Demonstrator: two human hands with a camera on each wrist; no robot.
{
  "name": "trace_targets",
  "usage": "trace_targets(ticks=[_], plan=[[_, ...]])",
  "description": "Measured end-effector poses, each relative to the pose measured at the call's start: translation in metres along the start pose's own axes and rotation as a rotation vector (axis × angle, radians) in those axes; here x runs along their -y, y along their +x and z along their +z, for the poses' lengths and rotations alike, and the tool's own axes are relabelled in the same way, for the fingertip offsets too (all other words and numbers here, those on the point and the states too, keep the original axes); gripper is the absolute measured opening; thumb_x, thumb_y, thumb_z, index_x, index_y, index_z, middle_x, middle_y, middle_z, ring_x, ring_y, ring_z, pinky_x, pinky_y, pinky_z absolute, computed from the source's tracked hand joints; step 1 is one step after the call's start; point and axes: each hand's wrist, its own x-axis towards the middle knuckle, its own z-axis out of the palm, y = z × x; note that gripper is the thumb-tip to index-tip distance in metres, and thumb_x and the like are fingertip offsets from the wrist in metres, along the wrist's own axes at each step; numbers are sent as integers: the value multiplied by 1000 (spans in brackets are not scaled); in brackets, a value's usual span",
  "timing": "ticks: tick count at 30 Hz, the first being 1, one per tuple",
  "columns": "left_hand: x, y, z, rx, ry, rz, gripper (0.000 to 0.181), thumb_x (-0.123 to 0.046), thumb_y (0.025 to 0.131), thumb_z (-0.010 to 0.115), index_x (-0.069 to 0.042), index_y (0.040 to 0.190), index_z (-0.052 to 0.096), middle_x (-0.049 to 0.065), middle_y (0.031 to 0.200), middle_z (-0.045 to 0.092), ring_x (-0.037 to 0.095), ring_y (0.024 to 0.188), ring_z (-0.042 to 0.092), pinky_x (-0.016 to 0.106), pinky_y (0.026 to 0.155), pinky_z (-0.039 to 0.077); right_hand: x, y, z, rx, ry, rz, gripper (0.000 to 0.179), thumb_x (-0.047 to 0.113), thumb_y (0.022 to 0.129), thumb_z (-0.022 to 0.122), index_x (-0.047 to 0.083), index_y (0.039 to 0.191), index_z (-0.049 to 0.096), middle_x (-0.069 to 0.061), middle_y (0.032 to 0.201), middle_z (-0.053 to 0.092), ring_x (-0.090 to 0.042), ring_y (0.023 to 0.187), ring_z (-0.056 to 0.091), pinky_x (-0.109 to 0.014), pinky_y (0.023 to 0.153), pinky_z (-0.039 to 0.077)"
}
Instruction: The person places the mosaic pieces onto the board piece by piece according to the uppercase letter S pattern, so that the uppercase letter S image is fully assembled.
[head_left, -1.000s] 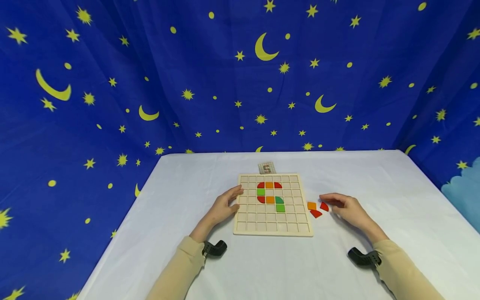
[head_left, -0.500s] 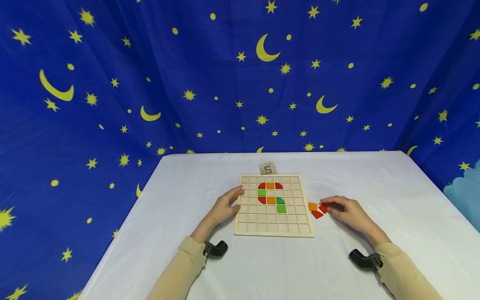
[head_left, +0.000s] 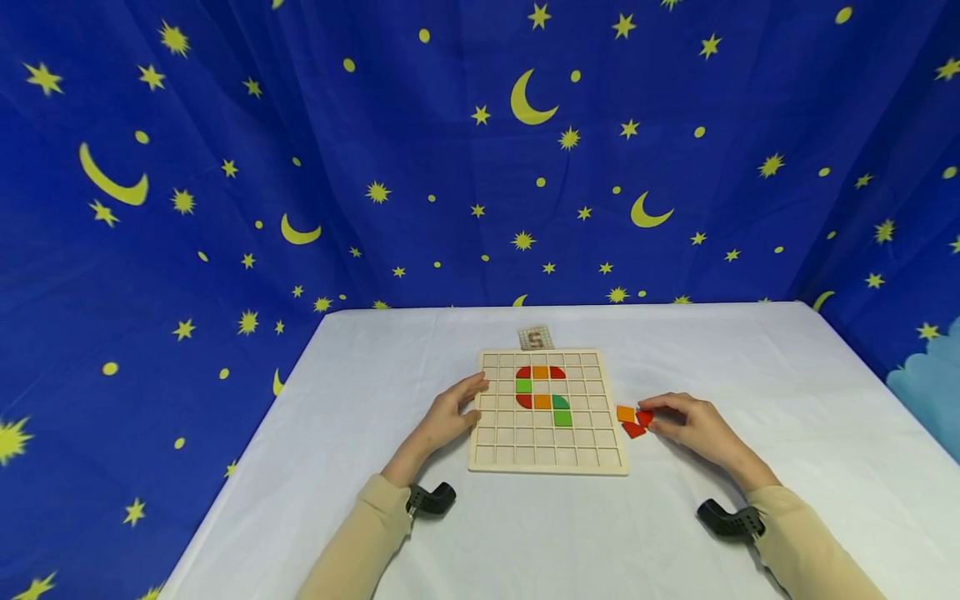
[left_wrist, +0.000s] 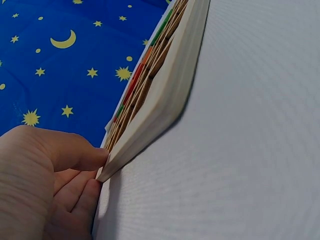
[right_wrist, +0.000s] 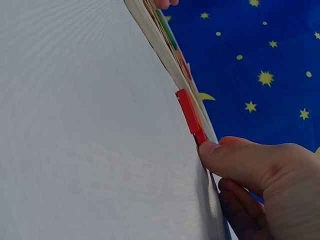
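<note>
A wooden grid board (head_left: 517,457) lies on the white table, with red, orange and green tiles set in its cells in a curving shape. My left hand (head_left: 448,414) holds the board's left edge, its thumb (left_wrist: 85,154) and fingertips at the rim. Right of the board, my right hand (head_left: 693,422) has thumb and forefinger on a red quarter-circle tile (head_left: 644,418), which lies against its neighbours. Beside it are an orange square tile (head_left: 626,414) and another red quarter-circle tile (head_left: 633,430). The right wrist view shows the thumb (right_wrist: 210,150) at the end of the red pieces.
A small pattern card (head_left: 535,337) showing an S-like figure lies behind the board's far edge. Blue curtains (head_left: 420,167) with yellow moons and stars rise behind the table (head_left: 390,358) and on both sides. Each wrist carries a black camera mount (head_left: 431,498).
My right hand has closed its thumb and forefinger on the red quarter-circle tile and slid it left, up to the other loose tiles. The left hand stays at the board's edge.
</note>
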Motion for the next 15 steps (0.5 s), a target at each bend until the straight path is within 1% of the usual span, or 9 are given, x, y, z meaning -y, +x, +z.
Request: trace_targets(ticks=[1,3,4,8,10,11,15], plan=[[-5,0,-1,7,-5,-3,61,17,82,56,17,137,31,32,132,46,40,125,43,44,108,33,0,0,0,-3,-3,-4,28,13,83,73,11,110,70,-3,108,67,-28,106,56,-47,89,46],[-3,-1,-1,7,-2,4,60,16,82,55,17,137,32,32,131,47,40,124,44,43,107,35,-1,0,1,-11,-11,-10,27,12,82,73,11,109,70,-2,107,67,-28,105,57,-46,88,47],[-6,-1,-2,11,-5,6,60,17,82,55,17,137,32,33,131,47,41,124,44,43,107,35,-1,0,2,-14,-15,-12,27,12,82,73,12,109,70,-2,107,67,-27,104,57,-45,88,47],[13,1,2,-15,4,19,61,15,82,57,12,139,34,27,132,49,36,124,45,39,107,36,-4,0,3,-24,-22,-22,27,13,82,74,13,108,71,-1,106,67,-24,102,57,-37,87,48],[12,1,2,-15,0,10,62,15,82,57,12,139,34,27,132,49,36,125,44,39,108,35,-4,0,4,-20,-16,-28,28,15,82,74,13,109,71,-1,107,67,-24,103,57,-33,87,48],[16,2,3,-17,6,3,63,14,82,57,11,140,34,25,133,49,34,125,45,37,108,35,-4,1,4,-17,-14,-33,29,15,82,74,13,110,70,-1,108,67,-24,103,57,-32,87,48],[17,2,3,-13,4,-3,63,14,81,57,11,140,34,24,133,49,34,125,45,37,108,35,-3,1,5,-4,-6,-37,31,15,82,74,13,113,70,-2,110,66,-25,105,56,-33,88,47]])
